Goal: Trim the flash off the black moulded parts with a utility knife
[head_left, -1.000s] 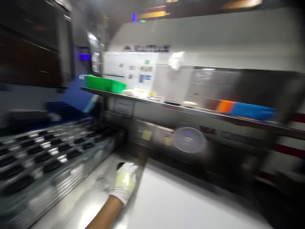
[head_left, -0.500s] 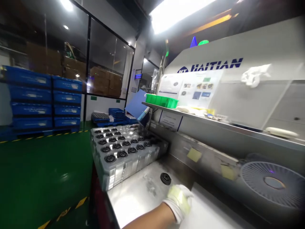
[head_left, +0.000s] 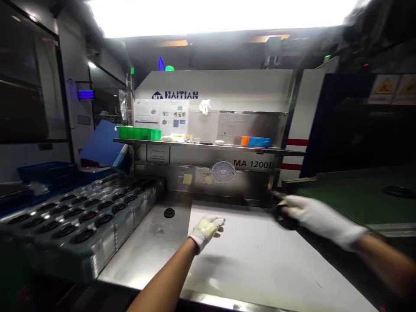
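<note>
My left hand (head_left: 206, 229) wears a white glove and hovers over the near edge of the white sheet (head_left: 260, 255) on the steel bench, fingers loosely spread, holding nothing. A small black round part (head_left: 169, 212) lies on the steel surface just left of it. My right hand (head_left: 313, 216), also gloved, reaches to the right end of the bench and is closed on a dark round object (head_left: 286, 219) that is blurred. Stacked clear trays (head_left: 81, 216) filled with several black round parts stand at the left.
A steel shelf (head_left: 208, 147) runs behind the bench with a green bin (head_left: 139, 133), an orange-and-blue item (head_left: 256, 141) and small clutter. A small fan (head_left: 223, 172) sits below it. A green conveyor belt (head_left: 357, 193) lies at right, carrying a dark ring (head_left: 394, 191). Blue crates stand far left.
The view swung right from the trays to the whole bench. My right hand came into sight gripping a dark object. My left hand drew away from the lone black part.
</note>
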{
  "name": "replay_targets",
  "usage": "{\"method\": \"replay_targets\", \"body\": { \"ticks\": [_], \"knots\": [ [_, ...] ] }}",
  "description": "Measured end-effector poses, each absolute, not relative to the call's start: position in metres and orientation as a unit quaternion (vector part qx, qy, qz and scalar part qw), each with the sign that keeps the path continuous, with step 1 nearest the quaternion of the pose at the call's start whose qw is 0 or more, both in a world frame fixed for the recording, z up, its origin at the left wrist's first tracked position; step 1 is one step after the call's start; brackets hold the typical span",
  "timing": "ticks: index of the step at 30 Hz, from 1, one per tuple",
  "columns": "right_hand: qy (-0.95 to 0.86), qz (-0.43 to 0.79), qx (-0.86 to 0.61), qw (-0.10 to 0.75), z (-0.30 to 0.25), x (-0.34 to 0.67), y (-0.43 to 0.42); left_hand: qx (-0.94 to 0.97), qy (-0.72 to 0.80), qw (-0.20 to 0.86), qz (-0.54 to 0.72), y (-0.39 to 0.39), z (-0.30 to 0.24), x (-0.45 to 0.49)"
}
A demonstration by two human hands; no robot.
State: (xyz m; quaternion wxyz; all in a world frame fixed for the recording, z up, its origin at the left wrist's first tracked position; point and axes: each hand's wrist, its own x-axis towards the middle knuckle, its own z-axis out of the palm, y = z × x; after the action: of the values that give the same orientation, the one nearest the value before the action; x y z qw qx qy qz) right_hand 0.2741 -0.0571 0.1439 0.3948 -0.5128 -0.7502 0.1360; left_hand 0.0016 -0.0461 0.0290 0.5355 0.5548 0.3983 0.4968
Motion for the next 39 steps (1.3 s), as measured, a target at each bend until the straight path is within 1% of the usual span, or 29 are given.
{"method": "replay_targets", "body": {
  "ticks": [2, 3, 6, 8, 12, 17, 19, 21, 26, 32, 39],
  "knots": [
    [-0.772, 0.216, -0.487, 0.347, 0.119, 0.246, -0.038, 0.508, 0.387, 0.600, 0.481, -0.034, 0.026, 0.016],
    [-0.773, 0.245, -0.476, 0.339, 0.103, 0.227, -0.026, 0.485, 0.378, 0.633, 0.470, -0.025, 0.024, 0.022],
    [-0.750, 0.291, -0.473, 0.359, 0.056, 0.171, 0.015, 0.418, 0.351, 0.720, 0.427, 0.006, 0.018, 0.029],
    [-0.735, 0.319, -0.474, 0.365, 0.031, 0.147, 0.038, 0.378, 0.335, 0.760, 0.408, 0.025, 0.012, 0.024],
    [-0.726, 0.372, -0.451, 0.363, -0.003, 0.123, 0.072, 0.301, 0.324, 0.793, 0.419, 0.047, -0.005, 0.000],
    [-0.692, 0.448, -0.443, 0.353, -0.035, 0.113, 0.083, 0.186, 0.374, 0.793, 0.444, 0.060, -0.024, -0.013],
    [-0.685, 0.429, -0.454, 0.375, -0.039, 0.119, 0.078, 0.149, 0.371, 0.796, 0.455, 0.062, -0.024, -0.014],
    [-0.714, 0.355, -0.446, 0.407, -0.034, 0.128, 0.071, 0.117, 0.349, 0.787, 0.496, 0.061, -0.019, -0.018],
    [-0.716, 0.289, -0.490, 0.405, -0.011, 0.132, 0.052, 0.087, 0.298, 0.754, 0.579, 0.047, 0.000, -0.033],
    [-0.759, 0.285, -0.401, 0.426, -0.011, 0.112, 0.032, 0.087, 0.288, 0.716, 0.630, 0.036, 0.002, -0.038],
    [-0.746, 0.279, -0.437, 0.418, -0.019, 0.110, 0.031, 0.083, 0.283, 0.676, 0.675, 0.040, -0.002, -0.037]
  ]
}}
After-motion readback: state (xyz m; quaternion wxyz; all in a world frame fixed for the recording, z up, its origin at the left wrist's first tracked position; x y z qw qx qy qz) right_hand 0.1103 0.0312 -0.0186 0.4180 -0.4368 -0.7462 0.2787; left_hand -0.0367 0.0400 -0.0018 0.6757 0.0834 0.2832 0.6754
